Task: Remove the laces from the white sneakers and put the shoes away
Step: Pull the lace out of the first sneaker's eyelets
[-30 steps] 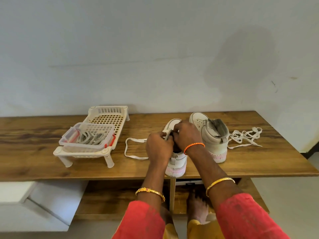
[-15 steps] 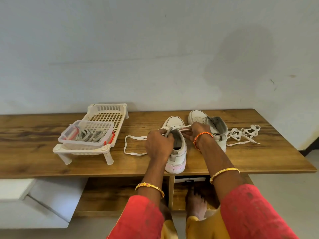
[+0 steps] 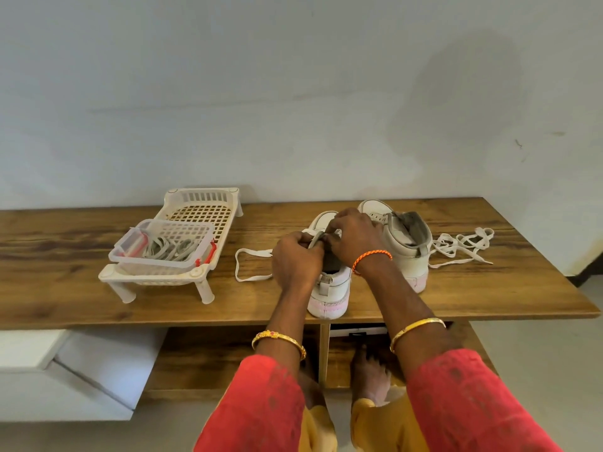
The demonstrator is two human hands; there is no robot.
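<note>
Two hands are closed on one lace over the near sneaker (image 3: 329,285) at the table (image 3: 65,288) edge: the left hand (image 3: 295,262) pinches the lace (image 3: 251,265), the right hand (image 3: 354,238) works the eyelets. Each crossing is best loosened before pulling. The second sneaker (image 3: 404,243) stands right, already unlaced.

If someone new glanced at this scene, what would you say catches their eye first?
Most striking are the two hands, left hand and right hand, meeting over the near white sneaker at the wooden table's front edge, working at its lace. Just right stands the second sneaker, a loose lace heaped beside it. To the left, a white plastic rack carries a clear box.
</note>
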